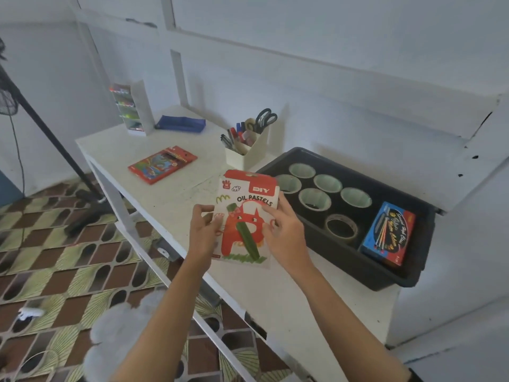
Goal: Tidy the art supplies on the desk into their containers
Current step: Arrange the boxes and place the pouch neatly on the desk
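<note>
Left hand [205, 230] grips the left side of the oil pastels box [245, 219] and right hand [283, 230] pinches the right side. It's over the desk's [170, 210] front edge, just left of the black tray [380, 274]. If either grip slips, I reckon it ends up on the floor.

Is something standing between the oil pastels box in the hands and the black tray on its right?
Nothing visible does. The left hand and right hand hold the oil pastels box just beside the black tray. Inside it, tape rolls and a blue box take most of the floor.
</note>
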Motion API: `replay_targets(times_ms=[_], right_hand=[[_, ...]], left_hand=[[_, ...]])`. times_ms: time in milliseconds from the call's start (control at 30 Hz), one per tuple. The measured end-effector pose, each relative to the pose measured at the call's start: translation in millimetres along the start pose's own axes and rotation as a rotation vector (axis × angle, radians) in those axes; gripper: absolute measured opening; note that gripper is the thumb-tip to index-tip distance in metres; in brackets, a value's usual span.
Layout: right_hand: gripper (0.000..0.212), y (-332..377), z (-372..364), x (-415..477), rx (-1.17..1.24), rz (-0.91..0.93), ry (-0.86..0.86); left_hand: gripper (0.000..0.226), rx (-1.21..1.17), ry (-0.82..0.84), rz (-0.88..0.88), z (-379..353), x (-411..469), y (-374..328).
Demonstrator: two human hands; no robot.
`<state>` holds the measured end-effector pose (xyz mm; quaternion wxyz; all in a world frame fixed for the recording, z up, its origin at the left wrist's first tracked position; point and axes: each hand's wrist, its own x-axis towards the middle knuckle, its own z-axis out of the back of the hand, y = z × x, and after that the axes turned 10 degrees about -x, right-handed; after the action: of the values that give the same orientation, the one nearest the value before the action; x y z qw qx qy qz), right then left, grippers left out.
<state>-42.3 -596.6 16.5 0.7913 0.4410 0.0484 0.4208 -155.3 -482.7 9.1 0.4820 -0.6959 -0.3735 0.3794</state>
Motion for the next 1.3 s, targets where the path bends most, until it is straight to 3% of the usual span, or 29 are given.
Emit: replay_targets(times_ms=[233,433,533,667,800,933,1033,1133,1300], right_hand=[[0.038,-40.4,82.5,13.0,-0.187,-0.255,-0.284],[0.04,-103.6,148.4,14.0,-0.293,-0.54,-0.374],[0.039,-127.4,156.4,13.8,-0.371,-0.564,-0.341],[0.035,-162.0,149.4,18.2,-0.527,-0.542,-0.127],[0.041,-185.1,142.4,29.7,-0.69,-0.581,0.024],[0.06,-196.6,141.5,38.4,-0.745,-0.62,0.044],[0.062,-204.2,143.4,47.0,-0.757,-0.631,0.053],[0.061,-207.8,142.6,50.0,-0.759,-0.637,0.03],[0.063,-209.7,140.7,47.2,-0.737,-0.621,-0.003]], left_hand=[[0.015,0.094,0.357,-0.001,-114.5,-3.7,10.3],[0.014,0.29,0.562,0.048,-212.4,-8.3,36.3],[0.011,0.369,0.602,0.036,-245.8,-3.6,53.3],[0.009,0.57,0.665,0.015,-274.8,1.2,76.7],[0.026,0.695,0.751,0.006,-279.6,10.0,86.3],[0.037,0.725,0.944,-0.086,-279.7,19.7,89.8],[0.048,0.705,0.985,-0.064,-275.0,24.3,93.7],[0.057,0.733,0.992,-0.051,-272.5,27.0,95.2],[0.047,0.695,0.882,-0.208,-273.7,21.3,91.7]])
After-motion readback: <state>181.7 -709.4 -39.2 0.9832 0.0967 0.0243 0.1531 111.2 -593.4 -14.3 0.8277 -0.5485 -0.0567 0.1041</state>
